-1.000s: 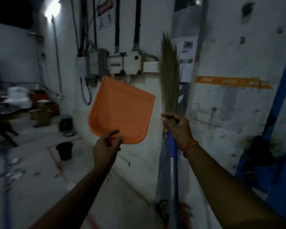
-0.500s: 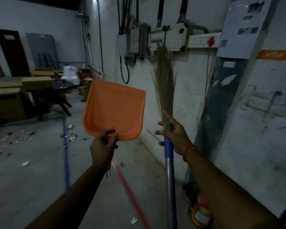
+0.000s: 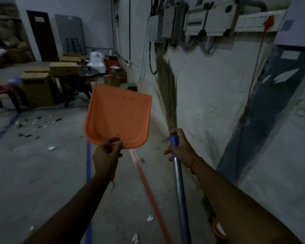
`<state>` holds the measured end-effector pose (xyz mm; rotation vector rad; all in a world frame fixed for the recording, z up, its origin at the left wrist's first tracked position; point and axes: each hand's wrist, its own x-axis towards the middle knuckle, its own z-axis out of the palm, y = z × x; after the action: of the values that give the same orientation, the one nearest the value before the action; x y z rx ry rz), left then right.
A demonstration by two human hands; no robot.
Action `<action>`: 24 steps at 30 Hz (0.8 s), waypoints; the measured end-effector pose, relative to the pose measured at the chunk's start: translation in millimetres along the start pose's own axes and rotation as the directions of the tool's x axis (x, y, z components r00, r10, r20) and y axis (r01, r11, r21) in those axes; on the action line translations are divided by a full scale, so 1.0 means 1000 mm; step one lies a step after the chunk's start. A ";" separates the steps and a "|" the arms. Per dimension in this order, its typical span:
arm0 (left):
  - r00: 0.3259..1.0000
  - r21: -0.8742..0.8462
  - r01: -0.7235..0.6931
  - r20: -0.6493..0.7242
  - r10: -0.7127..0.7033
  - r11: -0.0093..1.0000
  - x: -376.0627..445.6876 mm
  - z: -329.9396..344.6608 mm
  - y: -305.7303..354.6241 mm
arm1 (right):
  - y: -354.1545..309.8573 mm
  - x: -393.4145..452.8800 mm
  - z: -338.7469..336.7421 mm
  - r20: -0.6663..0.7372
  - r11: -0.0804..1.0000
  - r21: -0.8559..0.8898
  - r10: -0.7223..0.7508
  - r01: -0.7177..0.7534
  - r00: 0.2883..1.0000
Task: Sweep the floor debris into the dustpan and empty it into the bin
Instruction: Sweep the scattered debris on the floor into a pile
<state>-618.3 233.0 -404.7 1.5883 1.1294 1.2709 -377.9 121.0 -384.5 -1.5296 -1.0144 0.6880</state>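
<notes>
Dustpan (image 3: 119, 115) empty, left hand (image 3: 106, 155) gripping it

dustpan (image 3: 118, 117): orange | broom bristles (image 3: 167, 95): tan | broom handle (image 3: 180, 194): grey, blue collar | floor lines (image 3: 148, 187): red, blue | wristband (image 3: 195, 163): orange-red | boxes (image 3: 37, 87): brown

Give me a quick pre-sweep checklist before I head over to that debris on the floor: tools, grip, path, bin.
1. Dustpan in the left hand: ok, gripped at its base, pan raised and looking empty.
2. Broom in the right hand: ok, gripped at the blue collar, but bristles point up; flip before sweeping.
3. Debris located: ok, scattered ahead to the left, with stray scraps near the red floor line.
4. Path to the debris: ok, bare floor in between.
5. Bin: cannot tell, none plainly in view.
</notes>
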 end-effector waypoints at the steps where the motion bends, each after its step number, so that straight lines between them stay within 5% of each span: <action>1: 1.000 0.006 0.017 -0.012 -0.017 1.000 0.000 -0.001 -0.004 | 0.001 0.008 0.000 0.013 1.000 -0.013 0.003 -0.003 1.000; 12: 0.983 0.127 0.141 -0.136 -0.124 0.982 0.000 -0.030 -0.048 | 0.047 0.064 0.029 0.170 0.996 -0.084 0.018 -0.004 0.985; 18: 0.967 0.157 0.185 -0.204 -0.152 0.970 -0.001 -0.054 -0.063 | 0.076 0.073 0.056 0.232 0.985 -0.073 0.169 -0.156 0.958; 24: 0.948 0.215 0.234 -0.267 -0.173 0.948 -0.006 -0.068 -0.075 | 0.095 0.089 0.075 0.235 0.985 -0.005 0.168 -0.171 0.957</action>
<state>-697.9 252.3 -464.9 1.4650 1.6180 1.2490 -378.8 233.4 -483.5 -1.5588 -1.0568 1.0150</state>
